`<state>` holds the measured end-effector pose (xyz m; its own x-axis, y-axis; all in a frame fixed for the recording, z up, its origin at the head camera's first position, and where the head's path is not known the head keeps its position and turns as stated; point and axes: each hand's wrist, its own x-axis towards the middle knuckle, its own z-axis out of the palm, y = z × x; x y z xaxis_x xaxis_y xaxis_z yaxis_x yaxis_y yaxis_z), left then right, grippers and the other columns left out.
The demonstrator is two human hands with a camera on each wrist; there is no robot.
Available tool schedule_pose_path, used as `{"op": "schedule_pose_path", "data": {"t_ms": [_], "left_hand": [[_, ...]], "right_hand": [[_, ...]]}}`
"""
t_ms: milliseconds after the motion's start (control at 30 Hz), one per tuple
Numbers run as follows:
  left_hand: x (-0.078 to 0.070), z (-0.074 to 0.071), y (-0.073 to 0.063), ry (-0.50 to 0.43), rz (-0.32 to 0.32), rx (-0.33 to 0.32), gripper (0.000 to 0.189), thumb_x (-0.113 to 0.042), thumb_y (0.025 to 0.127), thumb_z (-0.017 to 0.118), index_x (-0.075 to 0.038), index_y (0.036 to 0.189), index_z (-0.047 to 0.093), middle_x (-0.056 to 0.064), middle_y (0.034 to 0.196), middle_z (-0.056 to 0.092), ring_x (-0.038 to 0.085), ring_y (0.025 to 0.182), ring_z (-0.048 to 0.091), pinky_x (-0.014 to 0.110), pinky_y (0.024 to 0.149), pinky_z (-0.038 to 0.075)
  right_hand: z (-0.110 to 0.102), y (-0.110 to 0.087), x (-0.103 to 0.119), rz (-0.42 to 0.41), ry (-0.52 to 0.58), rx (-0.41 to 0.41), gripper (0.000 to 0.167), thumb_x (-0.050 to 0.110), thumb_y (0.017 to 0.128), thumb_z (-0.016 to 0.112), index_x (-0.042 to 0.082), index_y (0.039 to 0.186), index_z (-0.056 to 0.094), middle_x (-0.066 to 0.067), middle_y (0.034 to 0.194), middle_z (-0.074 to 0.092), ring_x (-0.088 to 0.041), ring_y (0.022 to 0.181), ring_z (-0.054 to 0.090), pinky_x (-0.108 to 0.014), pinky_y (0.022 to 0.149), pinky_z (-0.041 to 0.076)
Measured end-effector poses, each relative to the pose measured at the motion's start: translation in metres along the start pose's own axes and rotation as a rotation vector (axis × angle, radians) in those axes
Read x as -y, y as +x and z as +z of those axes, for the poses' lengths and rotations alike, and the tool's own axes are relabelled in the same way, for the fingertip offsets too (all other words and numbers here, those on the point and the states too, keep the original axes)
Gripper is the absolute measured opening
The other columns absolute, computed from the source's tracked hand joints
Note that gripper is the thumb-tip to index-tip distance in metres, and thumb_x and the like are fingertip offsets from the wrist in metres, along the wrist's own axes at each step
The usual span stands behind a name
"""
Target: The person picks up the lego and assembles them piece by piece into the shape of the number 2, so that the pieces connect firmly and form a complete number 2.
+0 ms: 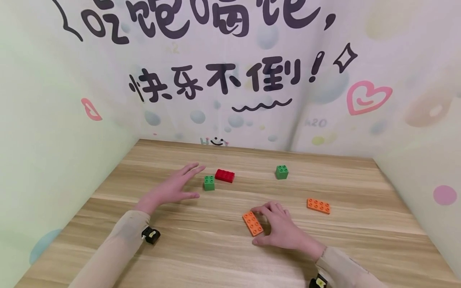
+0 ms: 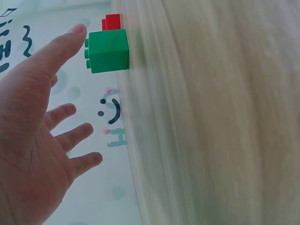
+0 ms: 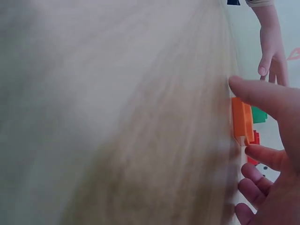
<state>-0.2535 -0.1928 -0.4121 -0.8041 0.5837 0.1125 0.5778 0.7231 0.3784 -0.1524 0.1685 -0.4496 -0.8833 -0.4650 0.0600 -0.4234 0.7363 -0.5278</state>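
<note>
My right hand (image 1: 279, 230) is beside an orange brick (image 1: 253, 224) that lies flat on the table, studs up. Its index fingertip is at the brick's far end, and the thumb is just off the near end; in the right wrist view a small gap shows between thumb and orange brick (image 3: 242, 118). Fingers spread, my left hand (image 1: 173, 188) hovers over the table with nothing in it. Nearest to it is a green brick (image 1: 209, 183), which also appears close to the thumb in the left wrist view. A flat red brick (image 1: 225, 176) lies just behind that green one.
Another green brick (image 1: 282, 172) stands toward the back of the wooden table (image 1: 201, 256). A second orange brick (image 1: 318, 206) lies flat to the right of my right hand. A printed white cloth wall (image 1: 252, 128) rises along the table's back edge, with pale walls at both sides.
</note>
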Motion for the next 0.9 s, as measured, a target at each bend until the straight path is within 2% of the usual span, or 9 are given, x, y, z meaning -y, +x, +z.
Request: {"op": "schedule_pose_path", "data": {"t_ms": [267, 600, 733, 900], "left_hand": [[-0.002, 0.001, 0.004, -0.037, -0.007, 0.012, 0.088, -0.033, 0.086, 0.077, -0.025, 0.157, 0.026, 0.013, 0.161, 0.028, 0.039, 0.146, 0.034, 0.059, 0.113, 0.037], [-0.002, 0.004, 0.009, -0.062, 0.016, 0.020, 0.086, -0.033, 0.087, 0.076, -0.027, 0.156, 0.027, 0.005, 0.159, 0.034, 0.032, 0.144, 0.038, 0.053, 0.114, 0.039], [-0.002, 0.006, 0.010, -0.074, 0.014, 0.017, 0.085, -0.032, 0.087, 0.076, -0.027, 0.156, 0.028, 0.005, 0.158, 0.034, 0.033, 0.144, 0.038, 0.054, 0.115, 0.038], [-0.001, 0.007, 0.011, -0.076, 0.008, 0.018, 0.084, -0.032, 0.087, 0.076, -0.027, 0.156, 0.029, 0.006, 0.158, 0.034, 0.033, 0.144, 0.038, 0.054, 0.115, 0.038]], "right_hand": [[0.001, 0.003, -0.005, 0.004, 0.055, -0.010, 0.070, 0.043, 0.068, 0.088, 0.024, 0.130, 0.059, 0.000, 0.111, 0.053, -0.014, 0.101, 0.040, -0.029, 0.079, 0.026], [-0.005, 0.008, -0.017, -0.043, 0.130, 0.048, 0.063, 0.042, 0.073, 0.086, 0.026, 0.129, 0.060, 0.003, 0.111, 0.054, -0.015, 0.104, 0.046, -0.030, 0.085, 0.034], [-0.006, 0.011, -0.024, -0.064, 0.207, 0.065, 0.058, 0.037, 0.077, 0.084, 0.023, 0.128, 0.062, 0.000, 0.112, 0.056, -0.015, 0.102, 0.047, -0.024, 0.081, 0.038], [-0.006, 0.013, -0.028, -0.051, 0.323, 0.077, 0.052, 0.030, 0.080, 0.082, 0.018, 0.126, 0.063, -0.003, 0.114, 0.058, -0.015, 0.101, 0.048, -0.021, 0.085, 0.041]]}}
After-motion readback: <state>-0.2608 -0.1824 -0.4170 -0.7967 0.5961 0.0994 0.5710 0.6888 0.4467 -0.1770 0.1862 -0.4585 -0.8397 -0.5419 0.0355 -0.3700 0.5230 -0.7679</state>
